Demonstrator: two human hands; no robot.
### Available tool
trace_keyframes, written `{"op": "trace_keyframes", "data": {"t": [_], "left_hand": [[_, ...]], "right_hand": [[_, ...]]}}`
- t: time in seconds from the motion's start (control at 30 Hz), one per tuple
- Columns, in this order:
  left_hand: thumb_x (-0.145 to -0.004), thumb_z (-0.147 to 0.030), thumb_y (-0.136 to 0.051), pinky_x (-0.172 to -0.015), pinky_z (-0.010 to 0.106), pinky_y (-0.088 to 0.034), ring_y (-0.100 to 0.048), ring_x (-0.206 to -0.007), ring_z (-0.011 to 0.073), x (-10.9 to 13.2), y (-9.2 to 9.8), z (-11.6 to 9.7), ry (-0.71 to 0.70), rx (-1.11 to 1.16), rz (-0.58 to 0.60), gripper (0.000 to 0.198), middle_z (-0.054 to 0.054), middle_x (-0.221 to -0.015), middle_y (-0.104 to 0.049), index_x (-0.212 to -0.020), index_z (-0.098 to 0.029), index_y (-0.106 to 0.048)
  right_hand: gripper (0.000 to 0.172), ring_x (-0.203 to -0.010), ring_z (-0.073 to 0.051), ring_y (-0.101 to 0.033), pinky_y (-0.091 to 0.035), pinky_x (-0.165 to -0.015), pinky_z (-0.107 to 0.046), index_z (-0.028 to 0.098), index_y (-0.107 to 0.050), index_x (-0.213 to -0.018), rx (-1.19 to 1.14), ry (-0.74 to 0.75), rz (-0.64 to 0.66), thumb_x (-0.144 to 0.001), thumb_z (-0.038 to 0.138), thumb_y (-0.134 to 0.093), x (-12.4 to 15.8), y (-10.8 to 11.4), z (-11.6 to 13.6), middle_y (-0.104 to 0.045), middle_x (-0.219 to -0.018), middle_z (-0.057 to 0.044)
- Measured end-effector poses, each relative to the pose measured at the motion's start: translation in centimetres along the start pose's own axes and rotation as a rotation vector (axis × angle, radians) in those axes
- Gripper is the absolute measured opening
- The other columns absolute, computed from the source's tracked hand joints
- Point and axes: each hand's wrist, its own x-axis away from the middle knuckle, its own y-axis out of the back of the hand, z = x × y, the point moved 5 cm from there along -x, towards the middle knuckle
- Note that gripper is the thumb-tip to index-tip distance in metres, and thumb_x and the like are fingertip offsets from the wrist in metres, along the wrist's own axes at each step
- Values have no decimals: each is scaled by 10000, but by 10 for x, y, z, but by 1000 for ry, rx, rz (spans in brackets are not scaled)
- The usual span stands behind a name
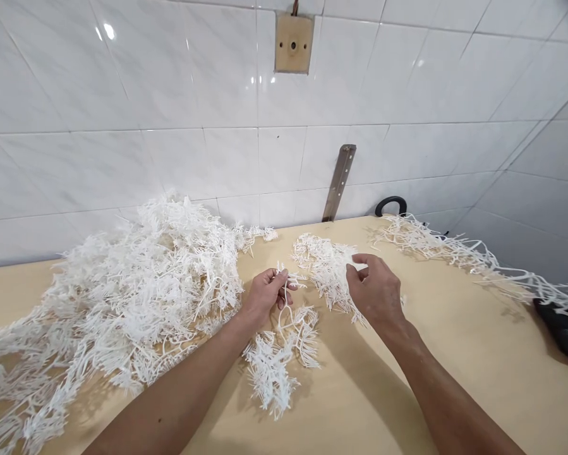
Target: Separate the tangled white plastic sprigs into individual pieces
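Observation:
My left hand (268, 292) pinches a white plastic sprig (284, 316) between thumb and fingers. Its thin stems fork, and the bristly, frond-like ends hang down in front of the hand, close above the table. My right hand (374, 287) hovers over a small heap of loose white sprig pieces (328, 272). Its thumb and index finger are bent with a gap between them, and nothing shows in that gap. The other fingers of this hand are mostly hidden behind it.
A large pile of white sprigs (155, 284) covers the table's left side. Bare-looking white stems (473, 259) lie along the right edge, by a black handle (390, 203) and a black object (563, 332). A metal strip (339, 183) leans on the tiled wall behind the table (454, 354).

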Motion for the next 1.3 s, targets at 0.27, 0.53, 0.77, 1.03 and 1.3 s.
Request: {"op": "trace_keyframes", "data": {"t": [0.27, 0.53, 0.77, 1.03, 1.3], "left_hand": [[-765, -450, -722, -394, 168, -393, -565, -472, 80, 0, -1, 1, -24, -1, 24, 332, 6, -677, -667, -797, -170, -548], [-743, -465, -738, -396, 170, -396, -576, -491, 82, 3, -5, -3, -49, -22, 40, 353, -13, -708, -649, -791, -179, -536], [-761, -475, -724, -424, 177, -411, -542, -449, 82, 8, -8, -9, -82, -109, 58, 337, -29, -590, -616, -816, -177, -576], [-767, -491, -713, -411, 189, -400, -487, -399, 74, 8, -11, -11, -156, -175, 85, 343, -31, -552, -605, -807, -170, -600], [-726, -500, -747, -369, 189, -321, -443, -374, 67, 12, -20, -8, -123, -193, 154, 362, -41, -527, -572, -763, -172, -600]], "right_hand": [[228, -619, -156, -620, -455, -619, -276, 208, -670, -933, -235, 79, 339, -888, 382, -530, 23, -21, 36, -712, -788, -24], [262, -708, -179, -635, -459, -632, -297, 213, -660, -972, -265, 104, 665, -915, 410, -498, 33, -34, 39, -715, -864, -37], [277, -726, -167, -627, -484, -642, -304, 214, -633, -1060, -358, 65, 704, -889, 417, -556, 35, -33, 41, -699, -1012, -62], [319, -567, -117, -559, -456, -482, -241, 212, -603, -1138, -657, -101, 841, -829, 291, -600, 36, -36, 35, -656, -831, -23], [379, -532, -88, -456, -350, -397, -187, 162, -651, -839, -843, -366, 826, -822, 540, -636, 31, -39, 28, -547, -673, 5]]}}
